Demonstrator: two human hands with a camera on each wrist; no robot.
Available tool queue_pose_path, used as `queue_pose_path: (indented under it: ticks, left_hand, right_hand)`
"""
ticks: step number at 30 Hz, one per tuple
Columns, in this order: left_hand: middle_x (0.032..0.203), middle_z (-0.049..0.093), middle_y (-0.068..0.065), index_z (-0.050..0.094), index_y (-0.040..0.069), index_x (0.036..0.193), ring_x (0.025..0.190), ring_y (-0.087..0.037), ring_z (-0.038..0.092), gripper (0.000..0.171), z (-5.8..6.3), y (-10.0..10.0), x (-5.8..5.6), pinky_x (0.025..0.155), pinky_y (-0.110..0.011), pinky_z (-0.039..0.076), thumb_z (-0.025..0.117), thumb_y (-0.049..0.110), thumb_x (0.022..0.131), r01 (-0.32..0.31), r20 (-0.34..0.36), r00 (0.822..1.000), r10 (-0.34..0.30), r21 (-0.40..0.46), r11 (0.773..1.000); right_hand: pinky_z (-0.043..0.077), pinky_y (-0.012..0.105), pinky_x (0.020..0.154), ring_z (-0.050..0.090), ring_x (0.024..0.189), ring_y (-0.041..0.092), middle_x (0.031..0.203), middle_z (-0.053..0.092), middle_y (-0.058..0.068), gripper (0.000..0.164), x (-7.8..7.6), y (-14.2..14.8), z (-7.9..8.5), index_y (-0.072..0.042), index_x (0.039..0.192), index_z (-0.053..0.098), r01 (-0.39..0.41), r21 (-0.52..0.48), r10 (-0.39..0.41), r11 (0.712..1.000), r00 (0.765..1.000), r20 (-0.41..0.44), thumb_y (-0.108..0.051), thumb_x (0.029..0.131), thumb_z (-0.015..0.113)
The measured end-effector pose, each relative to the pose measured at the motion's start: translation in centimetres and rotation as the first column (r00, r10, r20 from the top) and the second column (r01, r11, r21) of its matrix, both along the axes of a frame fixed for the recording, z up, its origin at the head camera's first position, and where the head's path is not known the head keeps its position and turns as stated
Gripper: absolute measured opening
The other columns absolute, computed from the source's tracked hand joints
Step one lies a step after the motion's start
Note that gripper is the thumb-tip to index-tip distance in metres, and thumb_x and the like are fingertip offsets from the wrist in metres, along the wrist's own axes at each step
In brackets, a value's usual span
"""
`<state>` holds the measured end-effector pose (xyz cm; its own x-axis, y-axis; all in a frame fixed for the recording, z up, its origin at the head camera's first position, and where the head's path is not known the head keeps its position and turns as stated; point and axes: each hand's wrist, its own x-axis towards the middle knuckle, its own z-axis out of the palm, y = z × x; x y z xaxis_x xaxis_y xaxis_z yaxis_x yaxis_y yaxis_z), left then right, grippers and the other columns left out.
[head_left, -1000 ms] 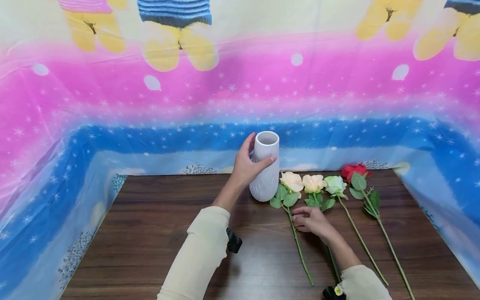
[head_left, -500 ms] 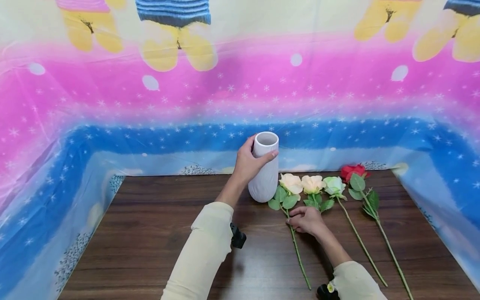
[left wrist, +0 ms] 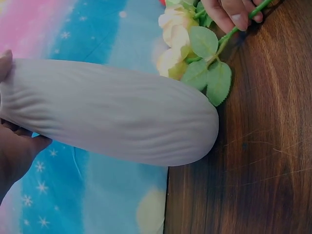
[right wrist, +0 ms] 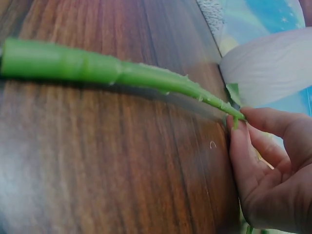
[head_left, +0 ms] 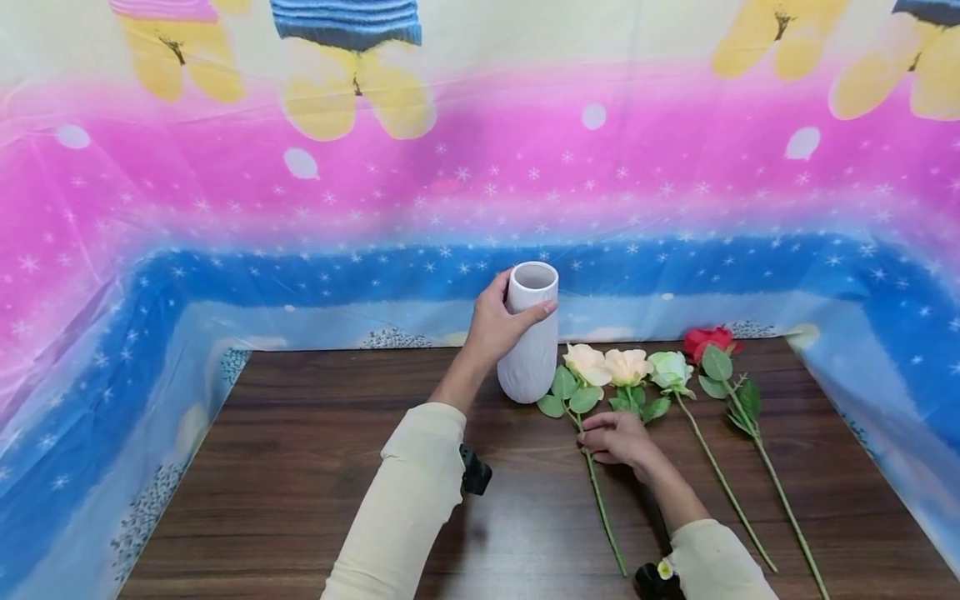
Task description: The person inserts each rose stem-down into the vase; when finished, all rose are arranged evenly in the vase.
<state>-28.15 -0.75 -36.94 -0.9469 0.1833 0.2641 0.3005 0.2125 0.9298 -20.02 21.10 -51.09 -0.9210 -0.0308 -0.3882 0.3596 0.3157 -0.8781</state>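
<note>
A white ridged vase [head_left: 529, 358] stands upright near the table's back edge. My left hand [head_left: 498, 327] grips it just below the rim, thumb across the front. To its right lies a cream rose [head_left: 588, 365], its leaves close to the vase's base. My right hand [head_left: 621, 442] pinches this rose's stem just below the leaves; thumb and fingertip meet on the green stem [right wrist: 97, 67] in the right wrist view. The left wrist view shows the vase [left wrist: 112, 112] side-on, with the right hand [left wrist: 236, 12] at the stem beyond it.
Right of the held stem lie a second cream rose [head_left: 627, 367], its stem partly hidden by my right arm, a pale green rose [head_left: 670, 372] and a red rose [head_left: 707, 343]. A patterned cloth [head_left: 375, 208] hangs behind and beside the wooden table [head_left: 315, 467].
My right hand has moved left onto the leftmost cream rose's stem and now pinches it. That rose has shifted slightly right. My left thumb has slid slightly up the vase, which stays in place.
</note>
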Motion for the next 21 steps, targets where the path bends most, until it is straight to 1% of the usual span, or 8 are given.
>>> queue_pose_path:
  ticks: [4, 9, 12, 16, 21]
  left_hand:
    - [0.137, 0.062, -0.012, 0.049, 0.011, 0.149, 0.126, -0.029, 0.062, 0.071, -0.1, 0.0, 0.0, 0.105, -0.05, 0.052, 0.082, 0.026, 0.087, 0.001, -0.002, 1.0, -0.001, 0.002, 1.0]
    - [0.136, 0.062, -0.012, 0.049, 0.011, 0.149, 0.126, -0.029, 0.062, 0.071, -0.1, 0.0, 0.0, 0.105, -0.05, 0.052, 0.082, 0.026, 0.087, 0.003, -0.004, 1.0, -0.003, 0.006, 1.0]
    - [0.136, 0.062, -0.012, 0.049, 0.011, 0.149, 0.125, -0.029, 0.062, 0.071, -0.1, 0.0, 0.0, 0.104, -0.05, 0.052, 0.081, 0.026, 0.087, 0.004, -0.005, 1.0, -0.004, 0.007, 1.0]
    - [0.136, 0.062, -0.012, 0.048, 0.012, 0.149, 0.125, -0.029, 0.062, 0.072, -0.1, 0.1, 0.0, 0.104, -0.05, 0.052, 0.081, 0.027, 0.087, 0.002, -0.009, 1.0, -0.002, 0.008, 1.0]
    - [0.136, 0.062, -0.012, 0.048, 0.011, 0.149, 0.125, -0.029, 0.062, 0.072, -0.2, 0.1, 0.0, 0.104, -0.05, 0.053, 0.082, 0.026, 0.087, 0.002, -0.008, 1.0, -0.002, 0.019, 1.0]
  right_hand:
    - [0.062, 0.027, 0.073, 0.074, 0.082, 0.008, 0.1, 0.08, 0.006, 0.039, 0.0, 0.5, -0.3, 0.007, 0.125, 0.065, -0.008, -0.055, 0.008, 0.998, 1.0, 0.005, -0.012, 0.092, 0.07]
    - [0.061, 0.025, 0.073, 0.075, 0.083, 0.008, 0.096, 0.079, 0.001, 0.037, 0.1, 0.8, -0.2, 0.008, 0.125, 0.063, -0.037, -0.1, 0.038, 0.994, 0.999, 0.009, -0.011, 0.094, 0.068]
    - [0.06, 0.025, 0.072, 0.074, 0.082, 0.008, 0.092, 0.077, -0.002, 0.033, 0.1, 1.0, 0.0, 0.007, 0.125, 0.062, -0.033, -0.132, 0.036, 0.991, 0.999, 0.018, -0.008, 0.095, 0.067]
    - [0.06, 0.024, 0.069, 0.073, 0.081, 0.007, 0.091, 0.075, -0.006, 0.035, 0.2, 1.2, 0.3, 0.008, 0.128, 0.059, -0.039, -0.164, 0.042, 0.986, 0.999, 0.014, -0.008, 0.097, 0.065]
    - [0.059, 0.023, 0.068, 0.071, 0.083, 0.006, 0.094, 0.074, -0.008, 0.039, 0.3, 1.8, 0.7, 0.009, 0.133, 0.054, -0.058, -0.204, 0.058, 0.977, 0.998, -0.004, -0.009, 0.099, 0.064]
